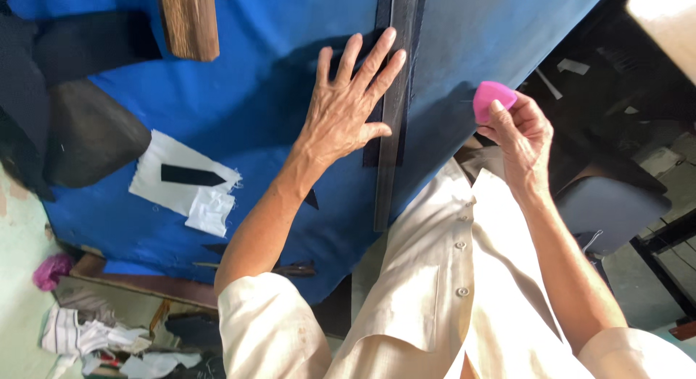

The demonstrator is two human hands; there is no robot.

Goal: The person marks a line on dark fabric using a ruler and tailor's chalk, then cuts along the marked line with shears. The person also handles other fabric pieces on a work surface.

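Cream short-sleeved shirt (pixel 435 277), buttoned front, chest pocket; bare forearms.

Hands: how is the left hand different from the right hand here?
The left hand lies flat with spread fingers, pressing a long dark ruler onto the blue cloth; the right hand is raised off the cloth. The left hand grips nothing, while the right hand pinches a pink chalk piece in its fingertips. Both hands are bare, coming out of cream sleeves.

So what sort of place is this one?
Likely a tailoring workshop: the left hand presses a dark ruler onto blue cloth, the right hand holds pink chalk, and fabric scraps lie nearby.
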